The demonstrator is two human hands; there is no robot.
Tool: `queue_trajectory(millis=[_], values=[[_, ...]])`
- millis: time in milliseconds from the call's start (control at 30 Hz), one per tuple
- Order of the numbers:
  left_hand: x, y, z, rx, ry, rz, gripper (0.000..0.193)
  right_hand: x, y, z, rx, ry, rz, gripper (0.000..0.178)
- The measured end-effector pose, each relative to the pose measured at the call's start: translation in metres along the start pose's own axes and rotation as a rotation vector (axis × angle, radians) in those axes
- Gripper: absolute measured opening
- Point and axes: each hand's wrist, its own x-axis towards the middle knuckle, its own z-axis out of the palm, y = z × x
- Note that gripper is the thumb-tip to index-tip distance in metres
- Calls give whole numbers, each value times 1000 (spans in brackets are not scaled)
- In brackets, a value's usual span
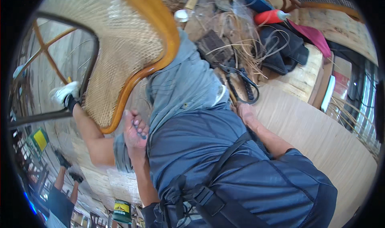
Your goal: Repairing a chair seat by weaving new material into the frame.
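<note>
Far left of the frame, lower corner, another person's legs (pixel 64 176) stand on the floor, well apart from my work, beside a green and yellow can (pixel 38 140).

Upper left is the thing in hand: a woven cane chair seat (pixel 120 51) with an orange-brown curved frame (pixel 160 35) and a dark metal bar (pixel 90 63), tipped up across my lap. Its lower edge comes down near my left hand (pixel 135 132) at centre left. That hand looks curled narrowly around something small and dark against my grey trouser leg (pixel 180 87); I cannot tell just what it pinches. My judgement: the seat seems propped, not gripped, so a shift of my knee could let it slide off toward the floor and the white shoe (pixel 64 92).

Right of centre, my right hand (pixel 246 114) rests on the plywood platform (pixel 321 132), fingers hidden behind my leg, so I cannot tell their spread. Black-handled shears (pixel 242 81) lie just beside it; reaching blind there risks a nick.

Upper right, loose cane strands (pixel 236 43), a black bag (pixel 282 47) and an orange bottle (pixel 269 16) crowd the area; strands could snag.
</note>
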Motion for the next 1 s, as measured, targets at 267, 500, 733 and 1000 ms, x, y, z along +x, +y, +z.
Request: queue_trajectory(millis=[267, 500, 733, 1000], values=[[17, -7, 17, 814, 28, 199, 32, 25, 25, 31, -140, 76, -154, 25], [26, -7, 6, 1152, 38, 312, 32, -21, 22, -29, -141, 243, -285, 20], [19, -16, 22, 1125, -313, 745, 26, -67, 11, -111, -4, 460, -410, 9], [42, 48, -1, 1366, 108, 881, 25, -53, -160, -143, 618, 500, -775, 20]])
